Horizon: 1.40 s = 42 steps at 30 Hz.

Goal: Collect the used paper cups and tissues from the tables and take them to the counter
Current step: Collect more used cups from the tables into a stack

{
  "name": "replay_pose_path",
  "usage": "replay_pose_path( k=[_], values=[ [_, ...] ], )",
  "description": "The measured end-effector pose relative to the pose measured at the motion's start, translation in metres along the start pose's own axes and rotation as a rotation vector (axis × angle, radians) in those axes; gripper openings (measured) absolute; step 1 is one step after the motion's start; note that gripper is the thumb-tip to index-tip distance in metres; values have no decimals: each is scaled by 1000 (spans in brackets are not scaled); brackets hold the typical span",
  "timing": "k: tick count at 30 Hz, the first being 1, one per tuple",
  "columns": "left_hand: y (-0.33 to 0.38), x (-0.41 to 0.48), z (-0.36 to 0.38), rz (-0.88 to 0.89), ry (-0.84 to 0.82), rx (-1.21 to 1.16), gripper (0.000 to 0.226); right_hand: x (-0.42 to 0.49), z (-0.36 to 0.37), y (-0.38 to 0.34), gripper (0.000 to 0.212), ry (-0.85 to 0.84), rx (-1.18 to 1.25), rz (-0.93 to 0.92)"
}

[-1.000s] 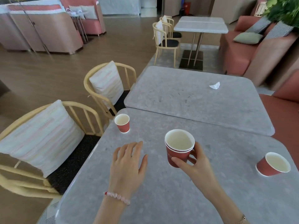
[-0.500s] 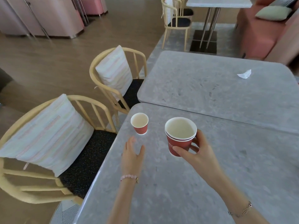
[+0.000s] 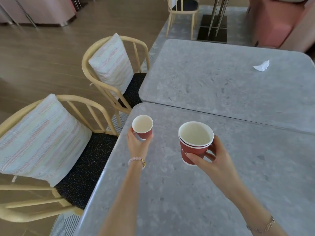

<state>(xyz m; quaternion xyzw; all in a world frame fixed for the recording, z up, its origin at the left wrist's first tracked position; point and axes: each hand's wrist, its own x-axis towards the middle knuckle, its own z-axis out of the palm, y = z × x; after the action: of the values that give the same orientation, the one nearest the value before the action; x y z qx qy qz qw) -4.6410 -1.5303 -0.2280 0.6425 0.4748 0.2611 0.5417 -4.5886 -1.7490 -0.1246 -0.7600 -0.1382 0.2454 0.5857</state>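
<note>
Left hand (image 3: 137,144) curled round small cup (image 3: 143,128), seemingly on table (image 3: 170,193); right hand (image 3: 216,159) round stacked cups (image 3: 194,149).

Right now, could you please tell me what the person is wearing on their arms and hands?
Both forearms are bare, with no sleeves or gloves in view. The left hand has a pink bead bracelet with a small gold charm at the wrist. The right hand has a thin gold-toned chain bracelet at the wrist. No rings show.
</note>
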Motion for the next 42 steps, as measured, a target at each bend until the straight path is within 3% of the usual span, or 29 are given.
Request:
replay_pose_path(
  k=[6, 18, 27, 42],
  values=[
    [5, 11, 6, 15, 35, -74, 70, 1, -11, 6, 58, 11, -7, 10],
    [28, -4, 3, 74, -50, -97, 62, -2, -26, 9, 56, 39, 12, -2],
    [83, -81, -10, 292, -227, -182, 55, -37, -50, 10, 61, 74, 25, -12],
    [142, -221, -21, 367, -475, -214, 56, -125, -99, 44, 59, 102, 10, -10]
  ],
)
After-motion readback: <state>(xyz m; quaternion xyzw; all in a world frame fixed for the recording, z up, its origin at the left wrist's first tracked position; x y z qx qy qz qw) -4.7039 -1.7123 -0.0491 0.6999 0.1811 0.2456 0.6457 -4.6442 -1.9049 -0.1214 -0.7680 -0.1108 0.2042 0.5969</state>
